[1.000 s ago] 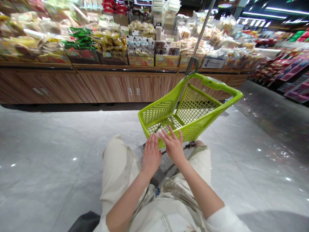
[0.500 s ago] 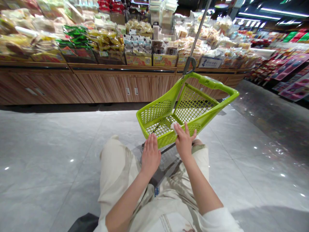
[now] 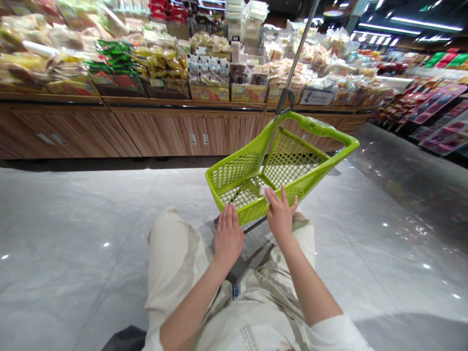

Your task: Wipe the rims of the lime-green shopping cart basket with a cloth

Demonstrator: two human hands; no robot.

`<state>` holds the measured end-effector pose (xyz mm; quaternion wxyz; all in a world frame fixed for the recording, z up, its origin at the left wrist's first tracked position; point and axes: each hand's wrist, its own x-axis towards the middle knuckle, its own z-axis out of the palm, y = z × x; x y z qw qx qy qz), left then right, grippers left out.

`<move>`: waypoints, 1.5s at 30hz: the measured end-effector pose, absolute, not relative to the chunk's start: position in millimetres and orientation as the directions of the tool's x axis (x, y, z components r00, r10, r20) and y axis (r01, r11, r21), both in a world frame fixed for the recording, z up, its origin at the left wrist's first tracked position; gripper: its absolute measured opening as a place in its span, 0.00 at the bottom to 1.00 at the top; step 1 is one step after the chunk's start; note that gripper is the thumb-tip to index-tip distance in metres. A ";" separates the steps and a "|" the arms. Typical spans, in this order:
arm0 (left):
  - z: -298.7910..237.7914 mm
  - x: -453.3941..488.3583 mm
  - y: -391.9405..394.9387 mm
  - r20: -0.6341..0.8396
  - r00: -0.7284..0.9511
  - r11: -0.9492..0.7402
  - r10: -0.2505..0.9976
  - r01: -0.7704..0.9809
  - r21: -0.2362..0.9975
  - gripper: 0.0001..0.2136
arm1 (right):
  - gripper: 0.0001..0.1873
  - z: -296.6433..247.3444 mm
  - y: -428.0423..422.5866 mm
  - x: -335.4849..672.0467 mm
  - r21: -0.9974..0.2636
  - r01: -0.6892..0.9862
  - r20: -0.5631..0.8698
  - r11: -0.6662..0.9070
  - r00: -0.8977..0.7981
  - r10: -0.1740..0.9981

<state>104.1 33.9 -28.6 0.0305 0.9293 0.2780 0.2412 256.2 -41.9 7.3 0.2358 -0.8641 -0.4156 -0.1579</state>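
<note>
A green plastic shopping cart basket [image 3: 234,168] with lattice sides stands tilted in front of my knees. My left hand [image 3: 228,234] lies with straight fingers together against the basket's near left corner, touching its rim. On the near long rim is my right hand [image 3: 281,214], pressing a small white tissue [image 3: 263,190] against the edge with its fingertips. The other fingers of that hand are spread. Part of the tissue is hidden behind the fingers. The basket's lattice floor shows, with the upright handle end at the far right.
A wooden cabinet [image 3: 175,130] runs along the back, with bagged snacks [image 3: 161,61] piled on its top. A grey pole [image 3: 302,48] rises from the basket's far corner. Shiny grey tiles [image 3: 73,234] cover the floor. More shelves [image 3: 438,112] stand at the right.
The view has shifted very slightly. Both hands keep about the same places on the basket's rim, with the tissue still under my right fingertips.
</note>
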 end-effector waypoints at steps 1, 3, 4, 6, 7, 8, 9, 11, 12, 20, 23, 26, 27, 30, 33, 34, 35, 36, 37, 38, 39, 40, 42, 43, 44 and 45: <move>-28.9 104.8 33.1 0.434 0.726 -0.842 0.534 0.504 0.194 0.39 | 0.38 5.9 -41.2 253.5 -0.297 0.770 0.476 -0.565 0.632 0.611; -30.1 105.8 32.2 0.441 0.718 -0.839 0.539 0.504 0.204 0.40 | 0.39 0.6 -37.6 234.7 -0.285 0.808 0.481 -0.515 0.586 0.652; -30.7 105.9 32.1 0.445 0.717 -0.841 0.536 0.501 0.206 0.40 | 0.39 -2.4 -35.6 222.7 -0.258 0.853 0.481 -0.454 0.521 0.706; -31.5 105.3 32.9 0.448 0.722 -0.847 0.527 0.493 0.202 0.40 | 0.38 -6.6 -33.1 205.4 -0.197 0.929 0.470 -0.312 0.369 0.802; -31.4 104.7 33.4 0.446 0.725 -0.848 0.525 0.492 0.198 0.40 | 0.37 -7.2 -33.3 204.0 -0.177 0.947 0.471 -0.268 0.321 0.822; -31.0 104.2 33.9 0.442 0.728 -0.849 0.523 0.491 0.195 0.40 | 0.36 -6.8 -34.4 208.0 -0.172 0.951 0.479 -0.258 0.310 0.822; -30.4 103.7 34.1 0.438 0.732 -0.850 0.522 0.491 0.192 0.39 | 0.36 -5.5 -36.1 216.7 -0.182 0.941 0.491 -0.285 0.338 0.803; -29.1 103.6 33.7 0.431 0.735 -0.850 0.523 0.491 0.193 0.39 | 0.35 -1.9 -39.6 240.1 -0.246 0.879 0.516 -0.409 0.476 0.712; -28.7 103.9 33.1 0.431 0.736 -0.850 0.522 0.489 0.196 0.39 | 0.35 -0.3 -40.6 249.9 -0.285 0.831 0.522 -0.478 0.553 0.650; -34.1 104.9 33.4 0.444 0.730 -0.853 0.519 0.481 0.204 0.39 | 0.36 -10.7 -31.2 199.5 -0.164 0.959 0.481 -0.231 0.282 0.830; -33.2 103.6 34.6 0.439 0.728 -0.847 0.526 0.496 0.191 0.38 | 0.34 -8.6 -32.3 207.6 -0.152 0.965 0.499 -0.214 0.262 0.826; -30.1 104.0 32.8 0.436 0.722 -0.840 0.538 0.504 0.202 0.38 | 0.34 -3.8 -36.1 246.0 -0.205 0.909 0.539 -0.362 0.414 0.733; -29.4 104.6 31.7 0.436 0.722 -0.841 0.537 0.500 0.207 0.38 | 0.34 -3.3 -36.9 258.0 -0.235 0.873 0.551 -0.426 0.481 0.682; -29.8 106.5 28.9 0.442 0.719 -0.841 0.537 0.496 0.216 0.39 | 0.37 -7.2 -34.9 269.5 -0.290 0.814 0.567 -0.504 0.570 0.594; -33.6 107.1 28.9 0.449 0.715 -0.842 0.536 0.496 0.214 0.40 | 0.37 -15.9 -27.0 239.9 -0.249 0.896 0.566 -0.367 0.442 0.696; -35.2 106.7 29.6 0.454 0.716 -0.844 0.530 0.493 0.209 0.40 | 0.35 -18.5 -24.3 226.1 -0.227 0.925 0.561 -0.305 0.381 0.735; -36.5 106.2 30.5 0.461 0.717 -0.849 0.523 0.488 0.203 0.40 | 0.33 -20.5 -22.2 213.6 -0.206 0.946 0.556 -0.252 0.325 0.765; -37.6 105.5 31.5 0.465 0.721 -0.854 0.513 0.481 0.196 0.40 | 0.31 -21.8 -21.1 204.1 -0.187 0.960 0.550 -0.209 0.278 0.787; -38.1 104.7 32.4 0.467 0.727 -0.859 0.504 0.475 0.190 0.39 | 0.30 -22.4 -21.1 199.0 -0.169 0.970 0.544 -0.175 0.240 0.804; -38.2 103.9 33.1 0.464 0.729 -0.860 0.503 0.474 0.187 0.39 | 0.30 -22.4 -22.1 198.9 -0.151 0.977 0.540 -0.149 0.208 0.815; -37.8 103.4 33.5 0.457 0.731 -0.858 0.507 0.478 0.186 0.39 | 0.30 -21.9 -24.1 204.0 -0.135 0.982 0.543 -0.132 0.185 0.819; -36.9 103.0 33.5 0.449 0.733 -0.856 0.511 0.483 0.185 0.38 | 0.31 -21.1 -26.8 213.6 -0.122 0.984 0.550 -0.130 0.176 0.816; -34.6 102.9 32.8 0.434 0.734 -0.849 0.522 0.496 0.183 0.38 | 0.34 -18.8 -32.9 241.5 -0.123 0.975 0.577 -0.186 0.222 0.786; -33.4 103.2 32.1 0.431 0.735 -0.848 0.524 0.499 0.180 0.38 | 0.35 -17.6 -35.8 256.6 -0.139 0.961 0.594 -0.241 0.275 0.756; -32.3 103.7 31.3 0.428 0.737 -0.848 0.523 0.499 0.178 0.38 | 0.36 -16.4 -38.2 270.0 -0.162 0.940 0.605 -0.299 0.334 0.723; -31.4 104.3 30.4 0.428 0.737 -0.848 0.524 0.498 0.179 0.37 | 0.37 -15.4 -39.9 280.4 -0.188 0.919 0.608 -0.345 0.385 0.694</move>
